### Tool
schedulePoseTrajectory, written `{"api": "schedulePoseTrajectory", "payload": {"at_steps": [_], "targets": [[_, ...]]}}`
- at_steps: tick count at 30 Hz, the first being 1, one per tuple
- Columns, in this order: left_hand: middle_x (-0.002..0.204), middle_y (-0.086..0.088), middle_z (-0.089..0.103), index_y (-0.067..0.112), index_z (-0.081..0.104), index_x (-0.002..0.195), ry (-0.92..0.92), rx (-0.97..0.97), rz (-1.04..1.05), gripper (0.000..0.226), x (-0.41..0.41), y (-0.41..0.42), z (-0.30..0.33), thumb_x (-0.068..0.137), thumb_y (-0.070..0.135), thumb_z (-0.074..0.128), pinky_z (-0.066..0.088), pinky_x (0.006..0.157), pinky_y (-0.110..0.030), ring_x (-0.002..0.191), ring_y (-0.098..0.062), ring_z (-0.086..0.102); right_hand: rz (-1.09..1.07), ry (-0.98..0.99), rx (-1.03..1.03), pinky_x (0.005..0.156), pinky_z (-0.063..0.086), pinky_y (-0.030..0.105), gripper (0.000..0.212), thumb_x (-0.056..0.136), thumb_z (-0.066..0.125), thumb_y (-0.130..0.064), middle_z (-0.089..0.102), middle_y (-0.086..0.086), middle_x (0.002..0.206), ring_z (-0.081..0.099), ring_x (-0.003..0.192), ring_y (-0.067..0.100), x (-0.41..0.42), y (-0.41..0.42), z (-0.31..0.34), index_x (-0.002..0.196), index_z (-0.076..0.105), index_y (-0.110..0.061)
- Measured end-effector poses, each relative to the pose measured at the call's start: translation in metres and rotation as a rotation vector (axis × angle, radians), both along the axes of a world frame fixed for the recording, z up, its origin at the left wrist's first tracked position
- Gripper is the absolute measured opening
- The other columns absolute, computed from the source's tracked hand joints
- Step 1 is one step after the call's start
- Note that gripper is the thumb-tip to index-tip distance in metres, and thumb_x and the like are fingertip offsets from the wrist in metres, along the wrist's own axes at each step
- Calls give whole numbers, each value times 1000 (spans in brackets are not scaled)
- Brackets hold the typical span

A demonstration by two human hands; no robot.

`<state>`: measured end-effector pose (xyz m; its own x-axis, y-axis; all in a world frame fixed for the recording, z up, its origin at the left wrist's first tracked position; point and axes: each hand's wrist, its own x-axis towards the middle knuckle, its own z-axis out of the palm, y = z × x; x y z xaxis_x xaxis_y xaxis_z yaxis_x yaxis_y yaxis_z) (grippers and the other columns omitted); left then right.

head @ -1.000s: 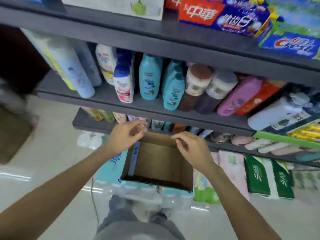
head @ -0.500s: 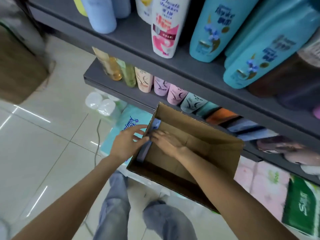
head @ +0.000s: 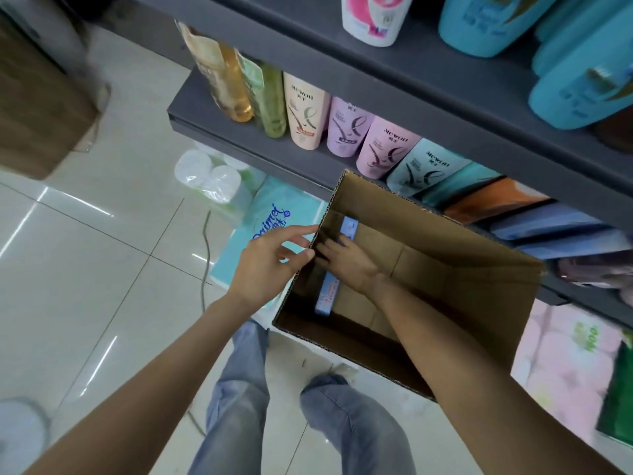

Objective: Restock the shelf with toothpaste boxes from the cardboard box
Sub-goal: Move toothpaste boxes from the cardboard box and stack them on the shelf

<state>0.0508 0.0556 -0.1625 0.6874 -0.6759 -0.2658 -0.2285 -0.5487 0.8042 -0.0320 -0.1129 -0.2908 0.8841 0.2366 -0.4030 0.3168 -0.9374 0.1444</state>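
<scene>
toothpaste box [head: 337, 269], a long pale blue carton, lies on its edge along the left inner wall of the open cardboard box [head: 479, 293], and it looks to be the only one left in there. the person's right hand [head: 346, 260] reaches down inside and sits over the middle of the carton, fingers curled against it, though from where i stand i cannot tell whether they have really closed round it or only press on it. the left hand [head: 267, 265] is outside, against the box's left wall, fingers spread and relaxed with the tips touching the cardboard rim, clutching nothing. the box stands on the tiled floor [head: 85, 286] just in front of the grey shelf unit [head: 411, 108], its far corner under the lower shelf edge. on that shelf stand upside-down tubes [head: 346, 128] in cream, lilac, pink and pale teal, with amber and green bottles to their left. a turquoise tissue pack [head: 274, 214] lies on the floor beside the box, and the person's jeans [head: 239, 389] show below
</scene>
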Motion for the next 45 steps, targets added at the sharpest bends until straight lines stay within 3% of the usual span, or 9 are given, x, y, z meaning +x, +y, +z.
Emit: {"api": "schedulePoseTrajectory", "payload": {"at_steps": [4,8,11,15,18,23,30,36,45], "targets": [[106,10,61,39,58,117,-76,58,-38,32,1,-1,2,87,28,65,44,71,-9,82,1,58,-146,-184,127,87,47,38,42,54,84,-13,67,4,81,64,80,25,-21,-10,35,92,69,-20],[133,0,48,27,53,128,-160,29,-69,52,-15,-4,28,83,53,50,30,96,-21,122,-15,40,-481,-274,361,83,42,39,44,60,84,-23,67,3,89,63,87,28,-61,-10,114,102,68,-20],[135,5,41,26,43,135,-3,-41,-155,67,-22,-9,67,76,58,54,32,103,-24,123,-3,32,-815,-188,647,84,45,37,50,76,74,-36,66,4,111,60,102,23,-92,-12,176,121,62,-18],[130,6,44,23,37,140,433,-85,-33,65,-33,-21,130,83,22,69,36,97,-23,115,-6,44,-1286,-194,1159,78,47,15,40,81,72,-25,68,-3,106,60,84,-7,-113,-5,255,118,60,-14],[120,0,59,21,39,138,720,-180,43,55,-40,-28,170,88,16,62,47,93,-34,105,-16,60,-1443,-299,1449,83,49,26,33,82,70,-20,69,-1,105,64,89,5,-117,5,297,112,59,-14],[86,11,71,24,57,107,706,-344,-50,22,-50,-42,222,86,16,62,56,77,-27,81,-7,68,-1359,-327,1527,78,48,11,41,89,58,-3,63,-6,105,61,81,-11,-112,22,357,128,50,-11],[99,-8,71,11,61,109,497,-344,-90,24,-44,-57,265,87,20,64,55,82,-35,90,-20,68,-1358,-393,1533,89,50,23,38,90,60,-15,64,2,101,62,95,5,-116,13,406,126,49,-23],[87,5,73,18,61,108,408,-469,-148,20,-47,-75,313,88,24,62,55,67,-26,77,-9,69,-1230,-468,1503,86,51,25,52,85,66,-16,67,0,97,66,89,10,-112,0,443,131,43,-23],[88,7,67,19,59,94,299,-743,-102,7,-31,-87,414,93,21,52,56,73,-23,83,-6,65,-848,-648,1329,82,48,21,49,79,73,-14,68,-3,93,62,83,8,-85,-31,541,118,48,-27]]}}
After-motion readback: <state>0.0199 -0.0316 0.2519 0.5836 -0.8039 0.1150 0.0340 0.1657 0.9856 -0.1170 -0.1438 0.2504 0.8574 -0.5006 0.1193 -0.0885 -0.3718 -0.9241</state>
